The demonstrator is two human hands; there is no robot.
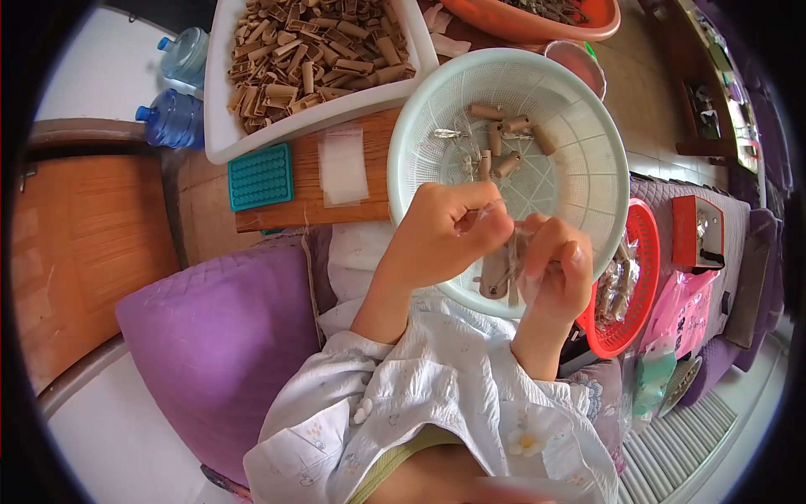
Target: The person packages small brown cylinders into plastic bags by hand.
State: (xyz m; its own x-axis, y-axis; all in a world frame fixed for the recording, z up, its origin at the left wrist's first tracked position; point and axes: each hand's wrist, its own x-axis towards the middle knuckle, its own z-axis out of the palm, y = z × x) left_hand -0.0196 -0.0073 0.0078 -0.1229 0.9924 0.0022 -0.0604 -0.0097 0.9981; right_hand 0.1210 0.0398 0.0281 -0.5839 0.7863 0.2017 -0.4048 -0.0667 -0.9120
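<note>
My left hand and my right hand meet over the near rim of a pale green mesh basket. Between them they pinch a small clear plastic bag with brown cinnamon-like bark sticks in it. The left fingers grip the bag's top. The right fingers hold its side. Several loose bark rolls lie on the basket's floor. A big white tray heaped with bark pieces stands farther back on the left.
A red mesh basket with filled bags sits to the right. A teal block and a clear bag lie on a wooden board. A purple cushion is at my left. Two blue water bottles stand at the back.
</note>
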